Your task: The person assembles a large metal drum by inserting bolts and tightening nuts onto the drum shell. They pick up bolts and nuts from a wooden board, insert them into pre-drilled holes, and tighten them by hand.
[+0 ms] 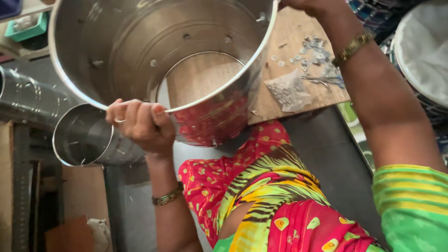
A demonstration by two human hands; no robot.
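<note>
Both hands grip the rim of a large bottomless steel drum [154,51], left hand [140,123] near, right hand [305,5] far, over the wooden counter [289,42].

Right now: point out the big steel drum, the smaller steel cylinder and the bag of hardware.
big steel drum [140,42], head view, inner wall.
smaller steel cylinder [84,135], head view, inside of open end.
bag of hardware [288,91], head view, middle of bag.

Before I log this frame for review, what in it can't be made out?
- Right hand, head view: cut off by the top edge, so its grip on the steel drum is unclear.
- Left hand: fingertips curl over the drum's rim, hidden inside.
- Small metal parts on the wooden board: too small to identify.
- Smaller steel cylinder: partly hidden behind the left hand.
</note>
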